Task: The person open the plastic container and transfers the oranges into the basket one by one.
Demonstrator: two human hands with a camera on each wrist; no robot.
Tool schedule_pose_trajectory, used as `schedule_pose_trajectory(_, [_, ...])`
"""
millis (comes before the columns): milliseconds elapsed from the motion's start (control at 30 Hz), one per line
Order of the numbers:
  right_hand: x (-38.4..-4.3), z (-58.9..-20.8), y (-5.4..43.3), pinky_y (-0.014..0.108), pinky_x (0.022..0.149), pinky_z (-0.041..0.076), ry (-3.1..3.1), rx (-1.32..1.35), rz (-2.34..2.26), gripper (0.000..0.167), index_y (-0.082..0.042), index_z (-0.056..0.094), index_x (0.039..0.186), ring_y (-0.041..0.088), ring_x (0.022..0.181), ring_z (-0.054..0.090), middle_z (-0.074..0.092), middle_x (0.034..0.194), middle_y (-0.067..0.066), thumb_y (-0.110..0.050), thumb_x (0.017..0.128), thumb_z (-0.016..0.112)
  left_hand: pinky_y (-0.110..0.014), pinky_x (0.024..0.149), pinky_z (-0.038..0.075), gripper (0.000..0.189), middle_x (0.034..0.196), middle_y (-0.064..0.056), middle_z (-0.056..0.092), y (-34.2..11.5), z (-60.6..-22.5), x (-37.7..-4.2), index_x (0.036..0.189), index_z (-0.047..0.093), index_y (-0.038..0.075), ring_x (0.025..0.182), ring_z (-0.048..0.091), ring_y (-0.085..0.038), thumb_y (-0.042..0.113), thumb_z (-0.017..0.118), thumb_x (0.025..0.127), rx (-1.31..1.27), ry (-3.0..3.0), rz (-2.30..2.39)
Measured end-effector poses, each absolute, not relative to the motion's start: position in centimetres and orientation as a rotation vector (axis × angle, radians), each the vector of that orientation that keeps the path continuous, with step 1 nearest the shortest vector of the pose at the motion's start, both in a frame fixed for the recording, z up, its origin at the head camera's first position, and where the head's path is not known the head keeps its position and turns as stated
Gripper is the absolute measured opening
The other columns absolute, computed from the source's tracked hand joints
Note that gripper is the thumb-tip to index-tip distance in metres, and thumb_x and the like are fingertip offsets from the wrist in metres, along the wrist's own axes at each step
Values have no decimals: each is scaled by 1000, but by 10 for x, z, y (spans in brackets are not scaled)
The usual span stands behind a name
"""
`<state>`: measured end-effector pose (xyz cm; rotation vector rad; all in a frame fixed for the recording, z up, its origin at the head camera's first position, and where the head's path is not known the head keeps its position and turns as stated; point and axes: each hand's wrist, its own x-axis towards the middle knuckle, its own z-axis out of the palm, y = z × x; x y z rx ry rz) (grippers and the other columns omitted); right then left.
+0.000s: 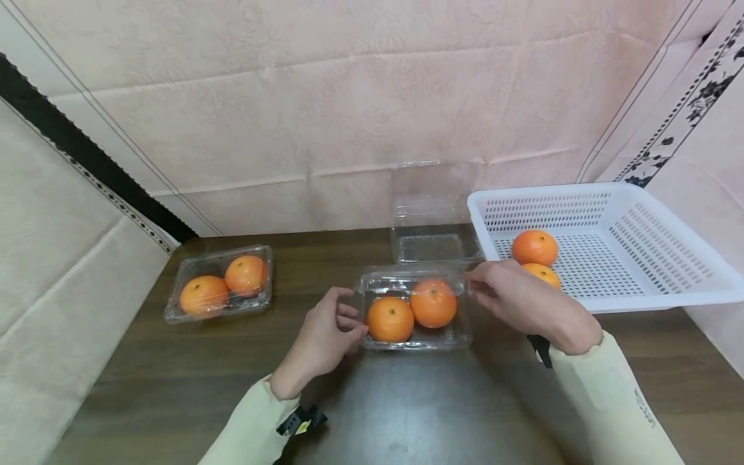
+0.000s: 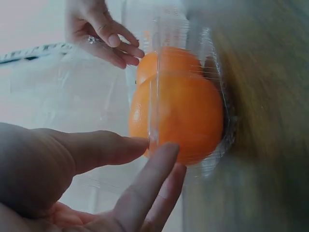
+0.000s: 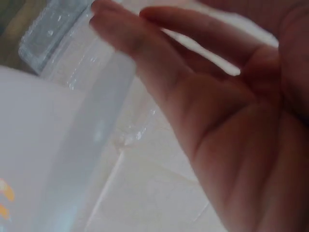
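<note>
A clear plastic clamshell box [image 1: 418,345] with two oranges [image 1: 390,319] lies on the table in front of me. My left hand [image 1: 322,336] pinches its left rim, thumb and index finger on either side of the edge in the left wrist view. At the box's far right corner is my right hand [image 1: 514,300]; its fingertips touch the edge, fingers loosely extended. The right wrist view shows that hand [image 3: 212,111] close up, its contact unclear. Behind the box stands another clear clamshell [image 1: 436,245], its lid raised.
A white perforated basket [image 1: 668,300] holding two visible oranges [image 1: 535,248] sits at the right, partly behind my right hand. On the left is a clear box [image 1: 221,315] with two oranges inside. A pale cloth [image 1: 349,116] hangs behind the dark wooden table [image 1: 174,387].
</note>
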<state>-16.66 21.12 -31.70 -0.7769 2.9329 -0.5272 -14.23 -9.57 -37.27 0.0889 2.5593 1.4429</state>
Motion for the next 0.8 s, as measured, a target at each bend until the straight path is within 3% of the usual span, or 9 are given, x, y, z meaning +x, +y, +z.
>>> schedule_pose_trajectory(100, [-168, -318, 209, 22, 49, 44, 2969, -746, -570, 8, -12, 71, 92, 10, 58, 48, 49, 63, -5, -8, 97, 65, -35, 81, 66, 56, 111, -12, 70, -100, -374, -145, 139, 51, 2, 93, 71, -18, 3, 76, 90, 70, 2461, 1496])
schedule_pose_trajectory(233, [-170, -320, 205, 23, 47, 43, 3001, -645, -639, 10, -10, 67, 90, 13, 56, 48, 47, 63, -2, -11, 99, 64, -35, 84, 66, 51, 109, -10, 71, -105, -375, -147, 136, 54, 3, 92, 70, -17, 7, 76, 91, 56, 2379, 1514])
schedule_pose_trajectory(400, [-174, -325, 200, 27, 57, 52, 3045, -542, -709, 10, -3, 64, 103, 19, 69, 57, 63, 80, 7, -12, 100, 64, -36, 84, 66, 50, 112, -15, 67, -107, -376, -149, 139, 52, 3, 87, 71, -18, 2, 72, 93, 19, 2233, 1579])
schedule_pose_trajectory(533, [-176, -329, 196, 42, 76, 65, 3037, -461, -787, 21, 0, 60, 114, 28, 89, 68, 70, 104, 16, -14, 99, 64, -35, 85, 66, 52, 114, -18, 65, -107, -376, -150, 142, 49, 2, 84, 73, -18, -1, 69, 94, 6, 2158, 1605])
schedule_pose_trajectory(633, [-176, -330, 193, 50, 88, 64, 3025, -374, -814, 35, 2, 53, 127, 34, 105, 69, 67, 117, 21, -17, 99, 64, -33, 84, 66, 53, 113, -17, 65, -107, -377, -150, 143, 48, 3, 85, 73, -18, 1, 70, 94, 9, 2146, 1594])
schedule_pose_trajectory(800, [-176, -329, 190, 52, 91, 63, 3002, -244, -821, 69, 3, 29, 153, 37, 113, 65, 63, 129, 23, -23, 99, 64, -33, 85, 66, 54, 114, -18, 64, -106, -377, -151, 144, 48, 3, 85, 71, -18, 1, 69, 95, 20, 2102, 1613])
